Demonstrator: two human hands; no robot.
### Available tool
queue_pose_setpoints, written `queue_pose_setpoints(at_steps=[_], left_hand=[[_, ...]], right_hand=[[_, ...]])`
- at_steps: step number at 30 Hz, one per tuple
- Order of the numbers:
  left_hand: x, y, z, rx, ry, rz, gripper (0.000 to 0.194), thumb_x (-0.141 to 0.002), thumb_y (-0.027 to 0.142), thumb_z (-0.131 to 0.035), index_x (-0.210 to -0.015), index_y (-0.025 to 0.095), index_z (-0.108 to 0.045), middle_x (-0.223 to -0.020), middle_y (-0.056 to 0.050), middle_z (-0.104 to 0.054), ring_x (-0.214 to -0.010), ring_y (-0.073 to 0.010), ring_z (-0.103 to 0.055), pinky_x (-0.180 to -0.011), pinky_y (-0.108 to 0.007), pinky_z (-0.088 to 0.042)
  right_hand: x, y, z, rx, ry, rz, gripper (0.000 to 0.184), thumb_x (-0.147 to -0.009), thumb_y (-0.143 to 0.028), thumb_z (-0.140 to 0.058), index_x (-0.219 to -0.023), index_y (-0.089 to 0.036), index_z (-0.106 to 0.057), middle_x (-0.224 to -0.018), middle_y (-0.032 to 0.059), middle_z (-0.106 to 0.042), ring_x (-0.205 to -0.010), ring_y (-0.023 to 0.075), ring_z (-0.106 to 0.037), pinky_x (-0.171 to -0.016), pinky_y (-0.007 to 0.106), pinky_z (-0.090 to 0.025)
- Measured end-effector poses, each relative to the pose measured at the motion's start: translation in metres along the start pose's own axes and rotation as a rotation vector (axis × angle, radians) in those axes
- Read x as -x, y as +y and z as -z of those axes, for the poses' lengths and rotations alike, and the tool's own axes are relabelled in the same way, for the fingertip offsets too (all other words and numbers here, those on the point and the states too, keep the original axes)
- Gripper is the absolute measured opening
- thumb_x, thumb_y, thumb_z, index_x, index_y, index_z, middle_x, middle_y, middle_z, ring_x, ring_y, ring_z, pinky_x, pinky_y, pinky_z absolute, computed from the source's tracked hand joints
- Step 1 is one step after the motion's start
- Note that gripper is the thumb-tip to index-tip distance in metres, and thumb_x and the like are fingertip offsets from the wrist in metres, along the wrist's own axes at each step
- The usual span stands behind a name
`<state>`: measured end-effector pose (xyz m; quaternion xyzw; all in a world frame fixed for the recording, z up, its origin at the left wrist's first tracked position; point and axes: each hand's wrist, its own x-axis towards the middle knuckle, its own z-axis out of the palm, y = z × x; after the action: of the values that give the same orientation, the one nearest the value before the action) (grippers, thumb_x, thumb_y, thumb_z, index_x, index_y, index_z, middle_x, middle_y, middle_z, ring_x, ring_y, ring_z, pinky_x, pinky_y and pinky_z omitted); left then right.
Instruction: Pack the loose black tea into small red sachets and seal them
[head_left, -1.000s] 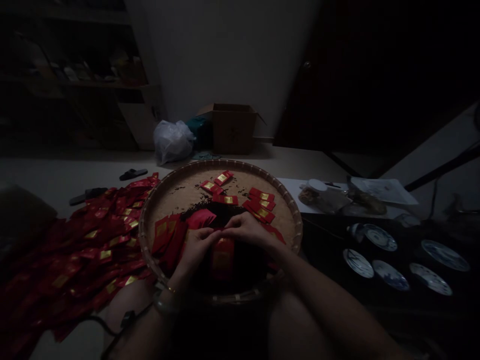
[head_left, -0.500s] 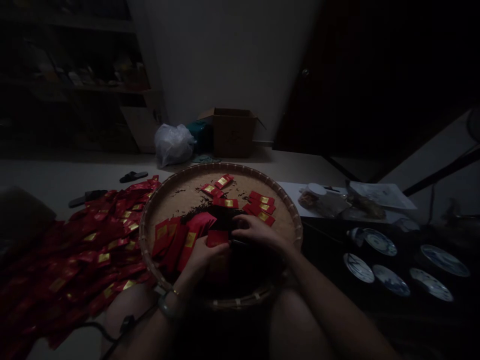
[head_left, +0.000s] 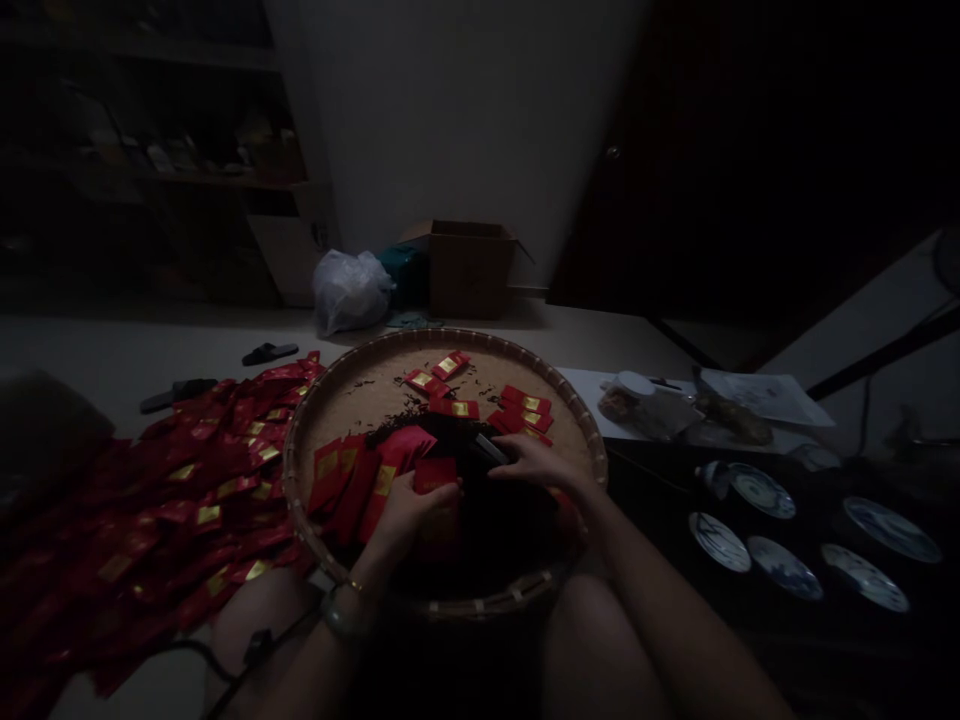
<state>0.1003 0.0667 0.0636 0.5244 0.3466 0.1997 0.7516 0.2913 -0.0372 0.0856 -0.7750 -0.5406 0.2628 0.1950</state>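
Observation:
A round woven bamboo tray (head_left: pixel 559 372) sits before me with a heap of dark loose tea leaves (head_left: pixel 495 500) in it. My left hand (head_left: pixel 405 510) is closed around a red packet (head_left: pixel 435 474), held upright over the near part of the tray. My right hand (head_left: pixel 529 462) grips a small greyish scoop-like tool (head_left: pixel 491 449) above the leaves, to the right of that packet; its exact shape is dim. Left of my left hand stand several red packets (head_left: pixel 341 475) with gold labels. More flat packets (head_left: pixel 525 405) lie along the tray's far and right sides.
A large pile of red packets (head_left: pixel 217 480) covers the floor at left, near dark slippers (head_left: pixel 270 353). A white plastic bag (head_left: pixel 351 290) and an open cardboard box (head_left: pixel 471 270) stand by the wall. Patterned plates (head_left: pixel 784 565) rest on a dark surface at right.
My right hand has drawn away from the packet's mouth, a little right, and the tool in it now shows. My left hand stays with the packet.

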Motion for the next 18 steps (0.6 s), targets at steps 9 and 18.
queue_pose_setpoints(at_steps=[9,18], left_hand=[[-0.005,-0.004,0.004,-0.119,0.057,0.023,0.043,-0.038,0.032,-0.086,-0.071,0.01,-0.068,-0.064,-0.004,-0.071,-0.057,-0.0166,-0.063,-0.056,-0.025,-0.048],[-0.006,-0.006,0.006,-0.066,0.021,0.01,0.049,-0.037,0.035,-0.087,-0.073,0.009,-0.068,-0.066,-0.008,-0.071,-0.058,-0.0184,-0.064,-0.056,-0.026,-0.048]], right_hand=[[0.005,-0.011,0.002,-0.042,-0.004,-0.042,0.04,-0.086,-0.031,-0.054,-0.119,-0.009,-0.059,-0.124,0.0157,-0.059,-0.112,0.0267,-0.057,-0.094,0.035,-0.044],[-0.007,-0.015,-0.03,0.094,-0.022,-0.087,0.03,-0.081,-0.019,-0.059,-0.111,-0.013,-0.061,-0.111,0.0139,-0.065,-0.1,0.0261,-0.061,-0.085,0.033,-0.046]])
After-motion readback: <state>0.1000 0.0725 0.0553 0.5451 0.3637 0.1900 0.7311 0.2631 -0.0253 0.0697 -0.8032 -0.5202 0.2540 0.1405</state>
